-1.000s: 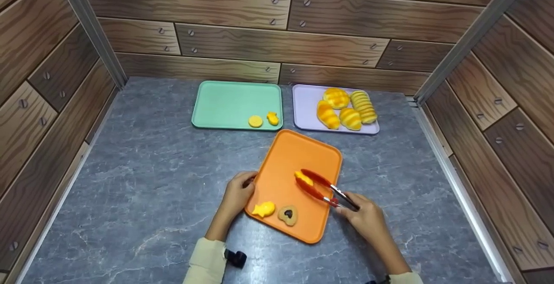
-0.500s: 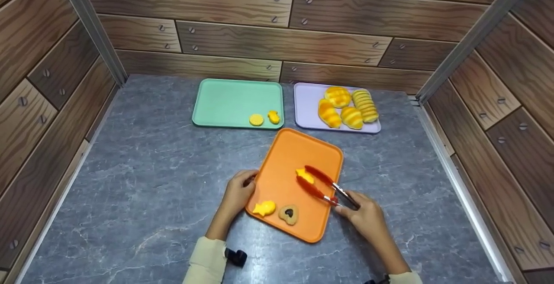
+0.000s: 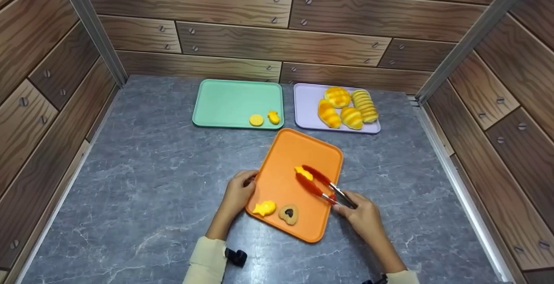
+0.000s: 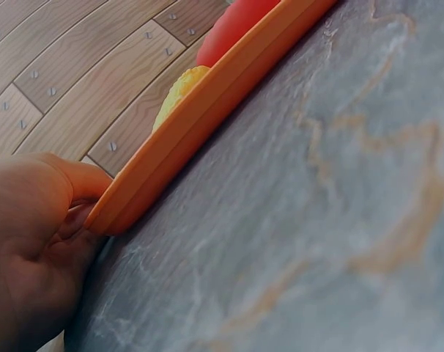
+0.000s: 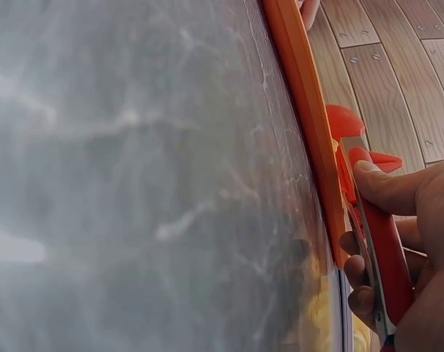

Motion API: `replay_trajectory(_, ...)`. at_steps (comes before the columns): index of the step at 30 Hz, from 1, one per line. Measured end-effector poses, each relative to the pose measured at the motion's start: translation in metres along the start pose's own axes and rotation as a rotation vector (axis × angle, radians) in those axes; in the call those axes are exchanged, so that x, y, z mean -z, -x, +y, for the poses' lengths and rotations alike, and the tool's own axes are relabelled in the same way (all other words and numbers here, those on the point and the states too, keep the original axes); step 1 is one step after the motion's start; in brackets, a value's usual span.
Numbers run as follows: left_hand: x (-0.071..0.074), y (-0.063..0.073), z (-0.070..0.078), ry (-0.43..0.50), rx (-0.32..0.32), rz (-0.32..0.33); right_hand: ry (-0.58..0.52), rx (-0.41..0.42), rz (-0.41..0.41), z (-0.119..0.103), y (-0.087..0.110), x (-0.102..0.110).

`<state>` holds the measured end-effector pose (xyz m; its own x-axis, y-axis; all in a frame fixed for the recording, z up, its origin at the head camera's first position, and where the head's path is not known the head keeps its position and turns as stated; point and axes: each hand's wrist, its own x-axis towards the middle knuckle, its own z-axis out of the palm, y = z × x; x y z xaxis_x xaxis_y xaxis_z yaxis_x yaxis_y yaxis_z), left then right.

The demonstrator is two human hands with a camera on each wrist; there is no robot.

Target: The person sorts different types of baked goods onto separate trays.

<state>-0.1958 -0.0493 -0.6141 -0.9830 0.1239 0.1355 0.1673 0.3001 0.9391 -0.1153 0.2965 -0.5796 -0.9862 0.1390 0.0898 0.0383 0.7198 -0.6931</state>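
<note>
My left hand (image 3: 239,192) grips the left edge of an orange tray (image 3: 290,150); in the left wrist view its fingers close round the tray's rim (image 4: 163,158). My right hand (image 3: 364,218) holds red-tipped tongs (image 3: 310,185) over the tray, thumb along the red handle (image 5: 387,257) in the right wrist view. Between the tong tips lies a small yellow piece (image 3: 304,172), partly hidden; whether it touches the tray I cannot tell. A yellow fish-shaped piece (image 3: 265,208) and a heart cookie (image 3: 288,214) with a dark centre lie near the tray's front edge.
Behind stands a green tray (image 3: 233,102) with a round yellow biscuit (image 3: 256,120) and a small yellow piece (image 3: 273,117) in its front right corner. Beside it, a lilac tray (image 3: 306,106) bears several toy breads (image 3: 337,97). Wood-patterned walls (image 3: 233,39) enclose the grey table (image 3: 151,158).
The tong tips spread a little, then came closer together about the yellow piece, which has shifted slightly toward the far side. The left hand and the orange tray stay put.
</note>
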Motion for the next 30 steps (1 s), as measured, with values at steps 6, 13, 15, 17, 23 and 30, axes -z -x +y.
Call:
replay_trajectory(6, 0.001, 0.0, 0.0, 0.006, 0.006, -0.005, 0.0, 0.001, 0.016, -0.003, -0.002, 0.0)
replay_trajectory(13, 0.0, 0.0, -0.002, 0.013, 0.007, -0.006, 0.013, 0.003, 0.025, -0.006, -0.009, 0.0)
replay_trajectory(15, 0.0, 0.0, -0.002, 0.012, 0.012, -0.005, 0.012, 0.01, 0.024, -0.007, -0.012, 0.0)
replay_trajectory(17, 0.0, 0.0, -0.002, 0.008, 0.012, -0.005, 0.005, 0.013, 0.023, -0.008, -0.015, -0.001)
replay_trajectory(23, 0.0, 0.0, -0.002, 0.01, 0.016, -0.002, 0.006, 0.026, 0.015, -0.017, -0.024, -0.002)
replay_trajectory(30, 0.0, -0.001, -0.001, 0.006, 0.013, -0.002, 0.018, 0.046, 0.005, -0.03, -0.038, -0.007)
